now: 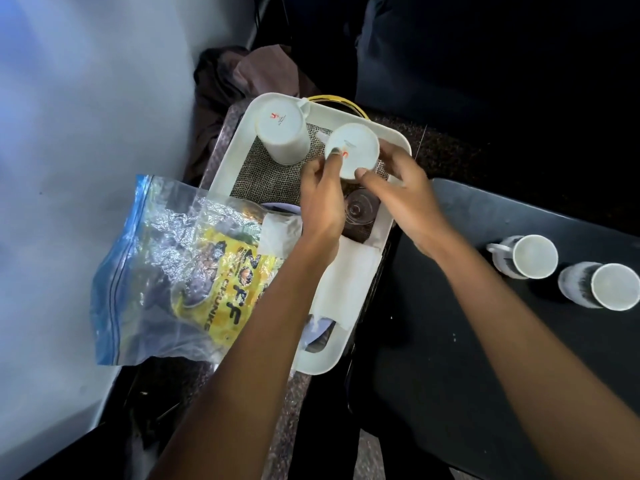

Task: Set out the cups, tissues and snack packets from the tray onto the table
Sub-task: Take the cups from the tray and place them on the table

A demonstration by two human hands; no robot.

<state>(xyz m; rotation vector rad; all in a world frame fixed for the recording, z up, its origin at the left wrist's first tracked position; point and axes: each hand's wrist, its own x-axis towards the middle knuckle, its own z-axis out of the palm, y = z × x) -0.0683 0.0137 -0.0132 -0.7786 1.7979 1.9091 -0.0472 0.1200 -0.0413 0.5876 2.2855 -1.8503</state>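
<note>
Left hand (320, 188): fingers pinching inverted white cup (351, 148) rim.
Right hand (398, 192): pinching opposite side.
Technique: lift straight off tray (367, 268), turn upright.

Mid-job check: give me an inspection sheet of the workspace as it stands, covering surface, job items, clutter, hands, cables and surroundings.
Surface: dark table at right; white tray on a speckled counter beside it.
Job's things: two cups upright on the table. Two upturned cups on the tray, one untouched, one held. Tissues and snack bag not yet moved.
Clutter: upturned glass and woven mat in the tray.
Hands: left hand and right hand both grip the held cup.
Cables: nothing seen.
Surroundings: pale wall at left, brown cloth behind the tray; far side too dark to tell.
</note>
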